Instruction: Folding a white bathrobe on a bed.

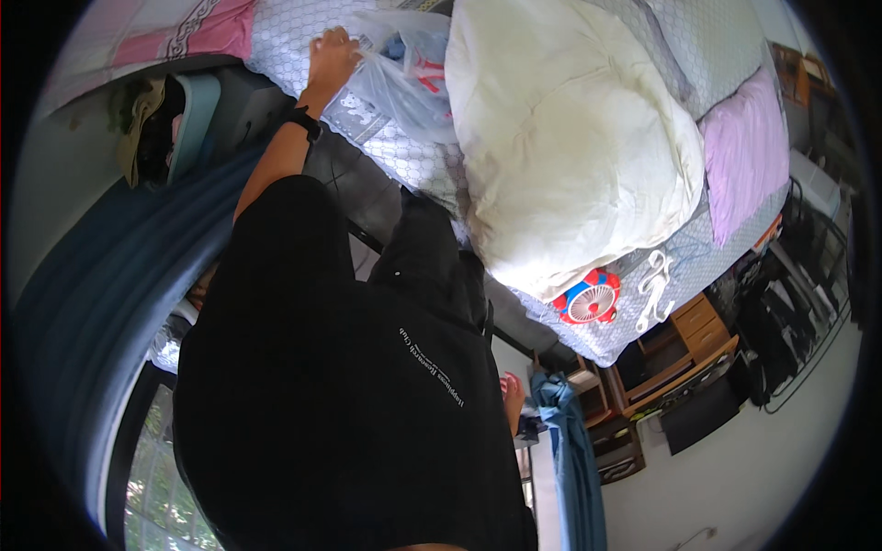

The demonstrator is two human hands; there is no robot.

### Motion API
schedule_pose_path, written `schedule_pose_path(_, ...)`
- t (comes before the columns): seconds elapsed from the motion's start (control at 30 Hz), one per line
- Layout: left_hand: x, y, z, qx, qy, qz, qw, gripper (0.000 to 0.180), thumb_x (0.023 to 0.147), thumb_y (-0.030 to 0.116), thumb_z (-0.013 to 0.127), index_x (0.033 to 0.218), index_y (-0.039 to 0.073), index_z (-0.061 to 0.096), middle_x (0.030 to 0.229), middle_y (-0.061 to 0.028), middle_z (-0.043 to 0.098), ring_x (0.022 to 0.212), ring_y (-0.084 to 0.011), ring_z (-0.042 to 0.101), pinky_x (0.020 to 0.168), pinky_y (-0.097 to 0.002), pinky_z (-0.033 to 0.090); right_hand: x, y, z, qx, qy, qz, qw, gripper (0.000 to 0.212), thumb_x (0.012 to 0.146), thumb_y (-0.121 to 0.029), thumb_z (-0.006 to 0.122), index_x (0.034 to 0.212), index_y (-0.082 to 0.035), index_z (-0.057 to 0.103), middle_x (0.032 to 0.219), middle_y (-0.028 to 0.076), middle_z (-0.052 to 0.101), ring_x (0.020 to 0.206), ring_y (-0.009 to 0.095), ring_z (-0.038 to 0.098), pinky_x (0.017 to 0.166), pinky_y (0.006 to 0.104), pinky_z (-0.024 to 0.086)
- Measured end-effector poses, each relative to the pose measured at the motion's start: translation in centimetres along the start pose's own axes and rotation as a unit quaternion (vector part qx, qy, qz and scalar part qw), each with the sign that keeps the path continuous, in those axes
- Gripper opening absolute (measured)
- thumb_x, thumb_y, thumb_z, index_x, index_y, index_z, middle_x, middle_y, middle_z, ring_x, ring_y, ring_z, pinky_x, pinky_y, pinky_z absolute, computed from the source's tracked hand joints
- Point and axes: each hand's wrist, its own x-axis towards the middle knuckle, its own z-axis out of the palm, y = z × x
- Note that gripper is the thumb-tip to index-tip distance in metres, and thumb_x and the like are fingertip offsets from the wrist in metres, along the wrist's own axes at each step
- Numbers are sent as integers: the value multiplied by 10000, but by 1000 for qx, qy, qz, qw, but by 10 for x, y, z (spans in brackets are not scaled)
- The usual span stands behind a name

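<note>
My left hand [333,59], with a dark band on its wrist, reaches over the bed with its fingers curled on the edge of a clear plastic bag [390,87]. Bluish and red things show through the bag's film. Beside the bag lies a large cream quilt [570,138], bunched up on the patterned bedsheet [285,37]. My right hand [513,401] hangs low by my side, apart from the bed. My black shirt partly hides it, and its fingers are too small to read.
A red and blue toy-like fan [590,297] and a white cord [655,289] lie near the bed's edge. A lilac pillow [746,156] rests farther right. Blue curtains [110,257] hang at left; a wooden desk [680,358] stands beyond the bed.
</note>
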Motion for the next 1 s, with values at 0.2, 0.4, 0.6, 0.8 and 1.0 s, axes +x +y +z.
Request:
schedule_pose_path(0.2, 38, -10, 33, 2, -30, 61, 998, 183, 733, 259, 695, 906, 205, 671, 1420, -113, 301, 1365, -319, 151, 1004, -647, 147, 0, -10, -4, -14, 2, 45, 999, 333, 924, -338, 446, 1101, -80, 560, 916, 86, 653, 833, 181, 630, 697, 316, 474)
schedule_pose_path(0.4, 67, 29, 14, 46, 44, 84, 994, 193, 735, 220, 687, 925, 212, 660, 1358, -110, 359, 1336, -305, 209, 1007, -600, 175, -9, -25, 0, 18, 35, 10, 999, 318, 934, -320, 440, 1097, -77, 564, 913, 78, 653, 836, 175, 628, 696, 299, 468)
schedule_pose_path(0.6, 76, 47, -19, -28, 174, 127, 976, 132, 727, 168, 685, 854, 169, 649, 1333, -51, 381, 1273, -276, 295, 991, -539, 208, -13, -15, 7, 9, 25, 14, 1000, 410, 919, -430, 465, 1109, -79, 561, 910, 68, 648, 816, 172, 624, 692, 304, 471)
schedule_pose_path(0.8, 123, 35, -19, 36, 35, 251, 967, 148, 714, 149, 682, 844, 161, 613, 1333, 2, 410, 1318, -240, 263, 1029, -623, 86, -13, -22, 12, -10, 15, 35, 999, 327, 936, -332, 427, 1080, -78, 575, 907, 79, 654, 829, 171, 628, 694, 304, 472)
schedule_pose_path(1.0, 158, 4, 46, 18, -210, 198, 957, 214, 755, 190, 630, 948, 147, 550, 975, -66, 584, 1091, -274, 514, 1024, -633, 142, -14, -36, 8, -19, 24, 26, 999, 337, 943, -351, 422, 1087, -84, 569, 906, 67, 650, 822, 162, 621, 697, 291, 461)
